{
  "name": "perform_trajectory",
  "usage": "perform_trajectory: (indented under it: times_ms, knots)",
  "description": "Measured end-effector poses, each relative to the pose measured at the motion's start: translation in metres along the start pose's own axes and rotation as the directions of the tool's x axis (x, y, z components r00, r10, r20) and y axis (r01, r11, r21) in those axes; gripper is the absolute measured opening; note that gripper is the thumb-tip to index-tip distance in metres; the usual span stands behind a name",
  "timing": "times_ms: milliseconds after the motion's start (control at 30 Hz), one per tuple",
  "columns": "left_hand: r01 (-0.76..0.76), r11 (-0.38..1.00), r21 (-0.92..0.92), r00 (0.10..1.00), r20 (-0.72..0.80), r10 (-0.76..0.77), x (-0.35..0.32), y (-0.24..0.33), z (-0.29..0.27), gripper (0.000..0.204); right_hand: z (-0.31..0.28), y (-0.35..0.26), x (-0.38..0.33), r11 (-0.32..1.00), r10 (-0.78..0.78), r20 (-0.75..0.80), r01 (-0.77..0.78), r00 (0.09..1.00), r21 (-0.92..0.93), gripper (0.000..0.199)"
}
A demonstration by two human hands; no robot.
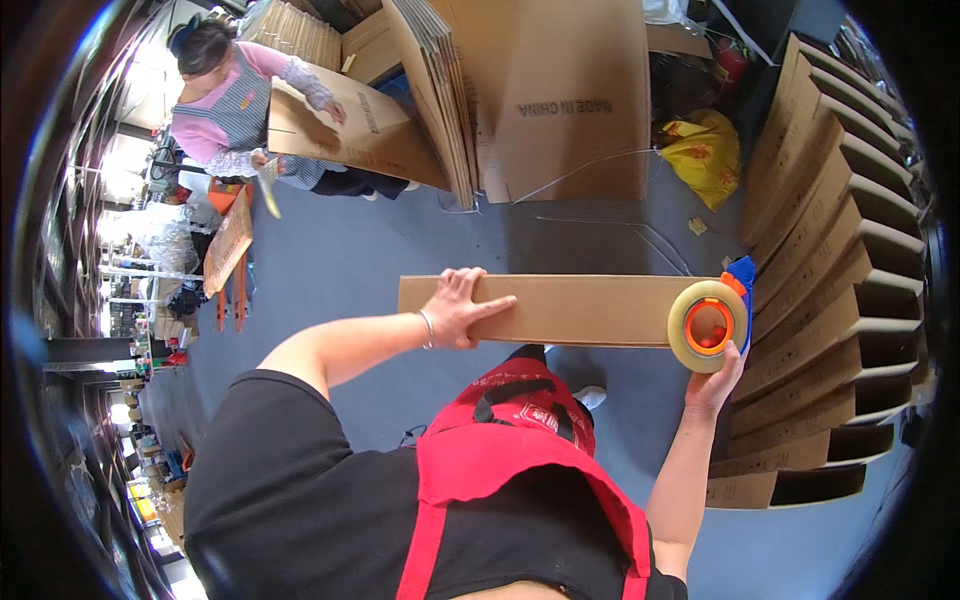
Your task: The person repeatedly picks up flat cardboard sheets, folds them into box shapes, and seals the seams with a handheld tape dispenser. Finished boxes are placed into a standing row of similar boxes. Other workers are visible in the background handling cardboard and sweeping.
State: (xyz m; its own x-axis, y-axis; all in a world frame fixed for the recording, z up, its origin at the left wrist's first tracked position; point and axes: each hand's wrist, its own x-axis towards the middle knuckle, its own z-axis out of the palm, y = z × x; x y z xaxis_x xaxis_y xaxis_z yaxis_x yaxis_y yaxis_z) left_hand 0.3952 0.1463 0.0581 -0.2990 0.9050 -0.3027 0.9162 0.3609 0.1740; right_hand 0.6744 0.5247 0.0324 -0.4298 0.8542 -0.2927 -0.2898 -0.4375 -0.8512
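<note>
A long, narrow cardboard box (590, 310) lies crosswise in front of me. On its left part rests my left hand (462, 310), fingers spread and pressed against the cardboard. My right hand (716, 378) grips a tape dispenser (740, 285) with blue and orange parts at the box's right end. The dispenser carries a large roll of yellowish tape (681, 335) around an orange hub. The roll covers the box's right end, and part of my right hand's grip is hidden behind it.
Upright cardboard boxes with open ends (800, 370) stand in a long row close on my right. Tall flat cardboard sheets (565, 120) lean ahead, near a yellow plastic bag (703, 160). At the far left a co-worker (225, 100) handles a cardboard piece (365, 125). Thin straps (590, 172) trail nearby.
</note>
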Motion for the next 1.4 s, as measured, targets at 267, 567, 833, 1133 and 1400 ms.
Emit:
perform_trajectory:
  times_ms: [267,567,833,1133,1400]
  knots:
    - [-0.139,0.982,-0.125,0.983,-0.139,0.121,0.121,0.093,-0.009,0.119,0.012,0.0,-0.006,0.992,0.108,0.009,-0.108,0.994,-0.065,0.052]
    - [-0.144,0.958,-0.247,0.982,-0.153,0.108,0.193,0.183,-0.01,0.117,-0.011,-0.03,-0.11,0.961,0.034,-0.506,0.11,0.862,0.252,0.057]
    - [-0.218,0.955,-0.203,0.969,-0.157,0.188,0.194,0.168,-0.017,0.098,-0.006,0.022,-0.048,0.865,0.243,-0.694,0.172,0.678,0.471,0.046]
    - [-0.462,0.833,-0.304,0.868,-0.347,0.355,0.26,0.211,-0.031,0.026,-0.01,0.003,-0.041,0.872,0.248,-0.509,0.039,0.824,0.488,0.057]
    - [-0.583,0.539,-0.607,0.807,-0.51,0.299,0.326,0.211,-0.008,0.027,-0.03,-0.019,-0.091,0.988,-0.097,-0.488,0.023,0.868,-0.154,0.068]
